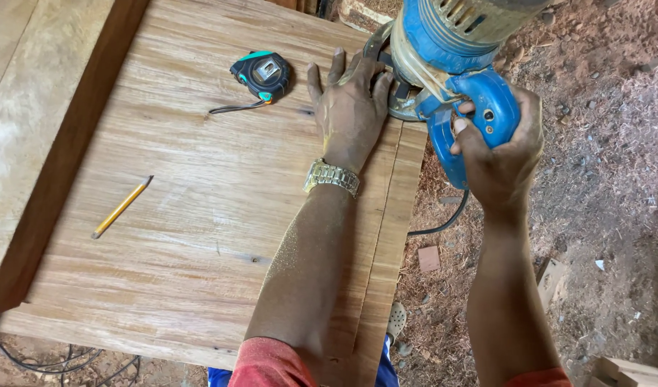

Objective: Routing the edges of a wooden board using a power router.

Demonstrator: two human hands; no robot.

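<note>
The right hand [502, 147] is wrapped tight around the blue handle of a saw [451, 50], thumb over the top of the grip. The saw sits at the board's [200, 201] far right corner, its round metal guard resting on the wood at the right edge. The motor body rises toward the camera, blue below and grey at the vents, and hides the blade. The handle's long axis runs from the motor back toward the person, slanting slightly off the right edge, so the tool points away along that edge. A dark cord [444, 222] drops from the handle's end and curves under the board.

The left hand [350, 100] lies flat on the board just beside the saw's guard, fingers spread wide and pointing to the far edge, holding nothing; the fingertips reach the guard's rim. A metal watch [332, 176] circles that wrist, and fine dust coats the forearm.

A thin cut line [386, 215] runs parallel to the right edge, from near the saw back to the near edge, marking off a narrow strip.

A black and teal tape [261, 74] lies near the far edge, left of the left hand, apart from it. A yellow pencil [121, 208] lies toward the left edge, slanted, its tip pointing to the far right.
</note>
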